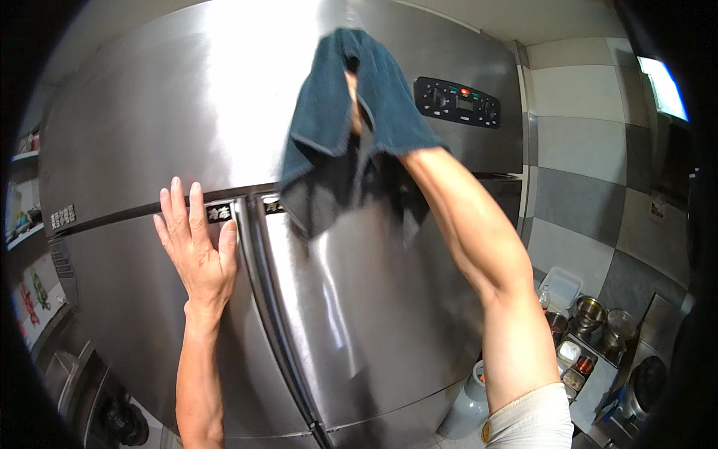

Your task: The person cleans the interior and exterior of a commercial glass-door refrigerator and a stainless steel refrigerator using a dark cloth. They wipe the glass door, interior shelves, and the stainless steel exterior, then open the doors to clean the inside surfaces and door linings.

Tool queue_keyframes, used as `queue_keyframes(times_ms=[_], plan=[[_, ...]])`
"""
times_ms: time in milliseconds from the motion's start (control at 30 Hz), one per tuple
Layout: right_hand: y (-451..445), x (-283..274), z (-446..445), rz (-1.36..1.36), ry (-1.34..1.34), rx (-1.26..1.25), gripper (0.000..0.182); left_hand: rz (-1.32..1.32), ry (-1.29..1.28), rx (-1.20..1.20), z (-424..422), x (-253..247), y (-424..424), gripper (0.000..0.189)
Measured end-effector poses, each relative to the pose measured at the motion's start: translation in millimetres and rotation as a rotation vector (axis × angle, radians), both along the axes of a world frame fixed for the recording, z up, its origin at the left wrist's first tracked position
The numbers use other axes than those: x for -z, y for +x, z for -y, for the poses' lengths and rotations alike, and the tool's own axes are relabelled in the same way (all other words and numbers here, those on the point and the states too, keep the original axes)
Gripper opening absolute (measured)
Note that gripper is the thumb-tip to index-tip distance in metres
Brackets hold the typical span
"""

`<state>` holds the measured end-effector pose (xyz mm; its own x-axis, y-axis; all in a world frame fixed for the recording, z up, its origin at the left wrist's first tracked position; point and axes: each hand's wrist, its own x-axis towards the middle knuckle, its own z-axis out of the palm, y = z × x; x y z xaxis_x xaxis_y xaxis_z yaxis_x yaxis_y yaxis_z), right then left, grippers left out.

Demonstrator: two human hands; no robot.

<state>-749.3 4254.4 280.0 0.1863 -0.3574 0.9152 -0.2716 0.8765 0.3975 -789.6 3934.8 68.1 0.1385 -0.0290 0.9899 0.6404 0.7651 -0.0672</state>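
A large stainless-steel refrigerator (134, 118) with upper and lower doors fills the middle of the view. My left hand (197, 247) lies flat at the top of the lower left door, fingers spread, beside a small black label with writing. Above and to the right, my right hand (353, 104) is raised against the upper panel with a dark teal cloth (387, 95). The cloth drapes over most of that hand and hides the fingers; a strip of skin shows through its fold. A black control panel (457, 102) with a red light sits to the right of the cloth.
At lower right stand a grey gas cylinder (465, 407), metal pots (589, 314), a clear plastic tub (560, 286) and a tray of seasoning containers (575, 370). Shelves (25, 236) with goods run along the left. A tiled wall (578, 146) borders the refrigerator's right side.
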Motion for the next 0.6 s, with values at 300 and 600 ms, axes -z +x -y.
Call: queue_keyframes(times_ms=[300,600], plan=[[60,-113,-46,0.137,0.02,-0.329,0.031,0.011,0.034,-0.095,-50,-25,23,0.069],[151,-72,-266,0.184,-0.413,0.049,0.045,0.037,0.04,-0.213,-63,-24,13,0.062]])
